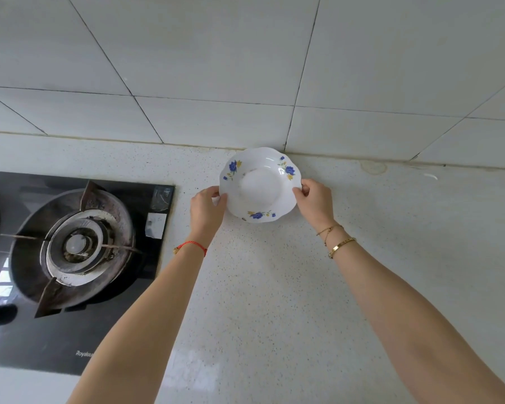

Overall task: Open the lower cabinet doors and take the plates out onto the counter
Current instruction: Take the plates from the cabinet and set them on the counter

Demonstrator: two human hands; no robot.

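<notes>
- A white, scallop-edged ceramic plate with blue and yellow flower prints (pixel 260 185) sits at the far side of the pale speckled stone surface (pixel 274 287), close to the foot of the white tiled wall (pixel 216 53); whether it fully rests on the surface or is a little lifted cannot be told.
- The left hand (pixel 206 209) pinches the plate's left rim, thumb on top and fingers curled under the edge.
- The right hand (pixel 315 199) pinches the right rim in the same way, thumb over the edge.
- A red string bracelet (pixel 194 245) circles the left wrist; thin gold bracelets (pixel 337 242) circle the right wrist.
- To the left, set into the surface, lies a black glass gas hob (pixel 70 330) with a round, worn metal burner (pixel 76 246); the plate is well apart from it.
</notes>
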